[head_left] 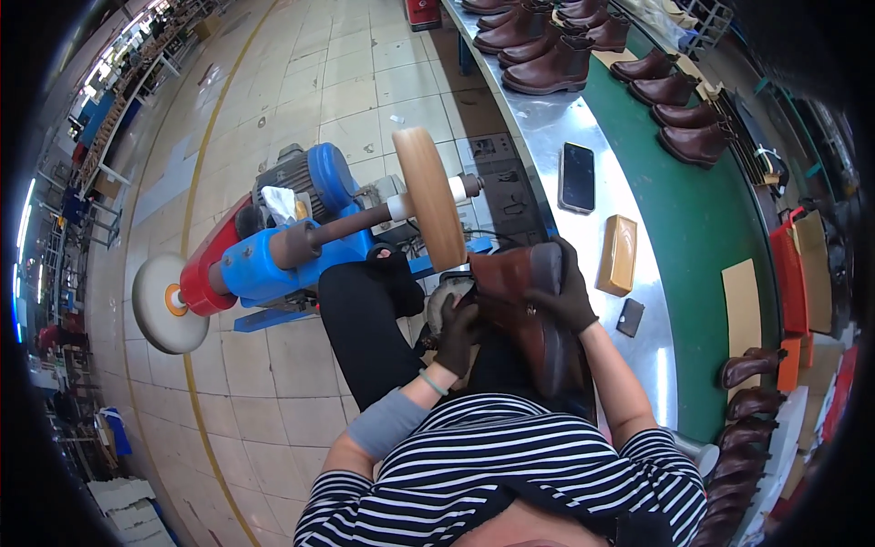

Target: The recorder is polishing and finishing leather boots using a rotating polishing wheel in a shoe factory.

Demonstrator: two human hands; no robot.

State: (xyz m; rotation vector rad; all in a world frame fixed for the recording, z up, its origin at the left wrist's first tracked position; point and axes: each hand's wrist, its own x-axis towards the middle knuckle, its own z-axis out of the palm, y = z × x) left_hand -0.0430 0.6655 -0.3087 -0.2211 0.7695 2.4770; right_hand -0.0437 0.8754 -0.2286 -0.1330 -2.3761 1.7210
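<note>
A reddish-brown leather boot (507,284) lies on its side above my lap, its dark sole edge toward the right. My right hand (571,296), in a dark glove, wraps around the sole side with the thumb over the leather upper. On the other side my left hand (458,330), gloved too, is closed at the boot's lower left edge; its fingertips are partly hidden. Just beyond the boot stands a tan buffing wheel (428,196) on a horizontal shaft. The boot's upper end is at the wheel's lower rim; whether they touch I cannot tell.
The blue and red polishing machine (264,260) carries a pale wheel (164,303) at its far left end. A metal ledge on the right holds a phone (577,178), a yellowish block (618,255) and a small dark piece (630,317). Brown boots (547,68) line the green conveyor (638,150).
</note>
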